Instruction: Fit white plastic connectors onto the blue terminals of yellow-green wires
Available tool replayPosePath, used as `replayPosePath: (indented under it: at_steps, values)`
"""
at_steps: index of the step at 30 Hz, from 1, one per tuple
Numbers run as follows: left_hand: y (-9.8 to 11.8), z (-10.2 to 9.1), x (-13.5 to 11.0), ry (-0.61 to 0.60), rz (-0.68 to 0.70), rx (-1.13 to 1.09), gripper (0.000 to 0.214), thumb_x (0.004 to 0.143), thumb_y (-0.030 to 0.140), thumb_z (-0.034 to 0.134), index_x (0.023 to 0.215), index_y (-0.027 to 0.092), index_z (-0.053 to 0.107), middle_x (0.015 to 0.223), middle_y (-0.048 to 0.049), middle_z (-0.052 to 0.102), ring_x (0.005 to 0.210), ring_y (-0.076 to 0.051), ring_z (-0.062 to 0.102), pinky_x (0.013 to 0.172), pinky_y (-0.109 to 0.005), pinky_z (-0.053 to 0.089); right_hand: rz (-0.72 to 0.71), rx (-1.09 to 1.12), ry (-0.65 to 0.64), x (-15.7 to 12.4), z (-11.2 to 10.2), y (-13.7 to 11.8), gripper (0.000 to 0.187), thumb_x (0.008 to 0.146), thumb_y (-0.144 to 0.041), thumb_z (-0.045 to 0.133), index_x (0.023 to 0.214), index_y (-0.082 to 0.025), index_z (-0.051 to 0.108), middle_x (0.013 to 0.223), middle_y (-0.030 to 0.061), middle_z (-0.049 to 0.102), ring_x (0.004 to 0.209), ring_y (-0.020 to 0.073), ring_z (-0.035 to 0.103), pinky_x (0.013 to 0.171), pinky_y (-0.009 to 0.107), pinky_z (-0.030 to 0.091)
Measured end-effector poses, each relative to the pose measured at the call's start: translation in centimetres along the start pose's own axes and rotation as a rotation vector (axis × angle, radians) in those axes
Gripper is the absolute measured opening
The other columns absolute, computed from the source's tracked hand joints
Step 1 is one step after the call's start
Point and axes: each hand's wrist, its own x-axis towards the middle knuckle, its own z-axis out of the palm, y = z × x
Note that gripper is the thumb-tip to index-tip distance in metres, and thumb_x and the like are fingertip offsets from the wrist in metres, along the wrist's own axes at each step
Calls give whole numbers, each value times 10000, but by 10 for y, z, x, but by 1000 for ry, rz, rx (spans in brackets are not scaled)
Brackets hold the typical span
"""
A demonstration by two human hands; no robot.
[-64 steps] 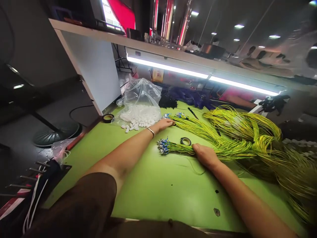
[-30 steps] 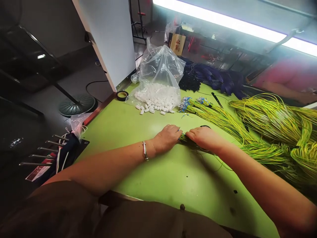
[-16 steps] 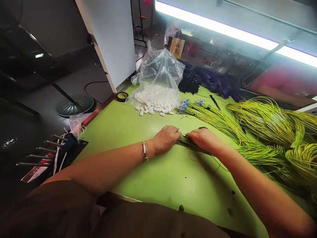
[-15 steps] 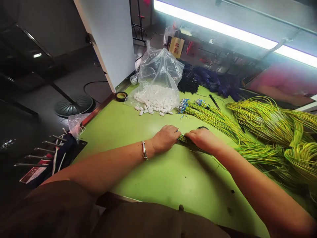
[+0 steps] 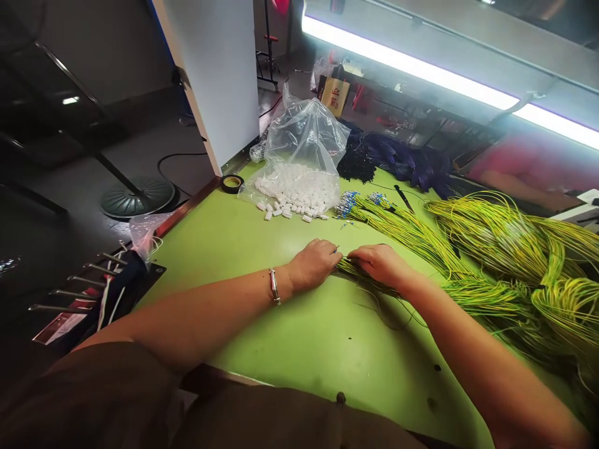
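My left hand (image 5: 316,265) is closed around the end of a bundle of thin yellow-green wires (image 5: 347,267), with a small tip showing past its fingers. Close beside it, my right hand (image 5: 381,265) pinches at the same wires with thumb and forefinger; its other fingers are curled out of sight. The bundle runs under the right hand toward the right, low over the green tabletop (image 5: 290,330). Behind the hands lie more yellow-green wires (image 5: 407,234) with blue and silver terminals (image 5: 347,202) at their ends.
A clear plastic bag (image 5: 304,140) spills white connectors (image 5: 299,193) onto the table. A black tape roll (image 5: 231,183) sits at the left edge. Dark purple wires (image 5: 407,156) lie at the back, large wire coils (image 5: 510,231) at right. A lamp (image 5: 412,65) hangs above.
My right hand has shifted slightly, and the dark curved object seen behind it before is now almost hidden. My left hand keeps its hold. The view has tilted a little.
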Motion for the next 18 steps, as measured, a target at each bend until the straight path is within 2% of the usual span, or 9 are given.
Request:
replayPosePath:
  at_steps: [4,8,10,13,16,18]
  values:
    - [1,-3,1,-10,-14,-4,234,925,215,405,1014,140,608,949,-115,594,930,-231,529,841,-367,412,-42,-187,-99,0,-8,-9,236,881,-145,420,921,-145,652,812,105,696,665,180,610,585,277,330]
    - [2,-4,1,-23,-18,-1,228,922,231,416,995,137,611,955,-114,598,926,-231,537,834,-362,412,-4,-148,-41,4,-1,-13,249,878,-168,401,854,-131,646,776,123,683,639,180,602,559,274,304]
    - [2,-4,0,-9,-26,4,217,911,249,451,1019,144,607,979,-110,603,941,-233,542,843,-369,410,82,20,102,6,7,-10,221,847,-207,444,784,-156,650,740,94,683,637,173,596,562,266,311]
    - [0,-5,0,48,-55,8,241,879,235,510,1101,177,587,1056,-95,613,1020,-236,544,938,-423,373,241,298,381,6,20,-6,177,788,-233,493,741,-187,657,710,53,682,645,168,585,596,259,355]
    - [0,-7,-1,127,-79,29,315,856,180,516,1166,209,569,1182,-100,595,1144,-245,512,1029,-486,301,347,388,539,4,31,-7,211,799,-244,455,748,-187,651,696,38,669,624,156,569,618,256,402]
    - [3,-8,-2,192,-75,68,392,835,208,546,1227,200,543,1321,-138,518,1270,-287,424,1072,-531,241,407,440,621,2,35,-11,246,825,-248,412,763,-178,639,654,23,641,571,143,540,586,250,414]
